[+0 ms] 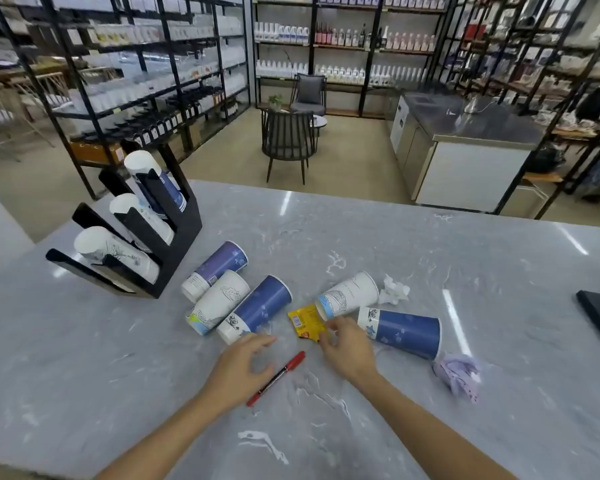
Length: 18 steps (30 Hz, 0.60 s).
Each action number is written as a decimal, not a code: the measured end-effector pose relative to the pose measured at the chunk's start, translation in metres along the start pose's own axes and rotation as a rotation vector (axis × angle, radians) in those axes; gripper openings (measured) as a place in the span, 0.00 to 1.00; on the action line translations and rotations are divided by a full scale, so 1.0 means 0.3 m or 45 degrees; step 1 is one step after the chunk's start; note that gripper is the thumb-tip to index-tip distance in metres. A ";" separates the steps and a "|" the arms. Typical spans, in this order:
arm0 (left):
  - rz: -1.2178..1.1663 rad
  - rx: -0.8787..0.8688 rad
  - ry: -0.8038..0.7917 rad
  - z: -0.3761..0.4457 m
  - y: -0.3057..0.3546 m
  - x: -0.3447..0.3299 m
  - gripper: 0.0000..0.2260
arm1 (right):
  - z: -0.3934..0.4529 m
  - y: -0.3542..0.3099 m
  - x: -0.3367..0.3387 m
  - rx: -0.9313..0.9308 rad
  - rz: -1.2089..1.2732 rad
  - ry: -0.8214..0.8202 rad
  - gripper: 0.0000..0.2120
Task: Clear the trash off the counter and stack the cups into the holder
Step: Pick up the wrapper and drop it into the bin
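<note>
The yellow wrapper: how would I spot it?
On the grey marble counter, find the paper cups lying on their sides. The yellow wrapper lies flat between them, at the right hand's fingertips. It is the only yellow thing there.

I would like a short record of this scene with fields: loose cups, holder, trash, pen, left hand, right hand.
loose cups: five, all lying on their sides on the counter
holder: black holder, cup stacks in three slots
trash: yellow wrapper, white tissue, purple paper
pen: red pen, flat on counter
left hand: left hand open, over the pen
right hand: right hand fingers at the yellow wrapper
</note>
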<state>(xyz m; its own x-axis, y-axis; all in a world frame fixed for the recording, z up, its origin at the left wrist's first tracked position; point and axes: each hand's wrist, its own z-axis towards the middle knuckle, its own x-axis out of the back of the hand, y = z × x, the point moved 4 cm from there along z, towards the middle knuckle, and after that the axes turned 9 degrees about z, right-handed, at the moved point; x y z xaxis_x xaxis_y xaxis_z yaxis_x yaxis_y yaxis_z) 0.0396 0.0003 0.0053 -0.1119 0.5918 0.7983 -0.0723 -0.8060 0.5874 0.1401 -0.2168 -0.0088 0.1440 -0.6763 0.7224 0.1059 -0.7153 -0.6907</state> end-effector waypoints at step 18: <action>0.036 0.032 -0.193 0.049 -0.091 -0.094 0.10 | 0.066 0.010 -0.110 -0.387 0.031 0.177 0.27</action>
<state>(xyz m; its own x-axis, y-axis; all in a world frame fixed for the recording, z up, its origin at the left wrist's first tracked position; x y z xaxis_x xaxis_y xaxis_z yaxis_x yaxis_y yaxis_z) 0.0592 0.0057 -0.0311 0.0378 0.5648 0.8244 -0.0458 -0.8231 0.5660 0.1550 -0.1930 -0.0354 0.0052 -0.6964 0.7176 -0.1974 -0.7042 -0.6820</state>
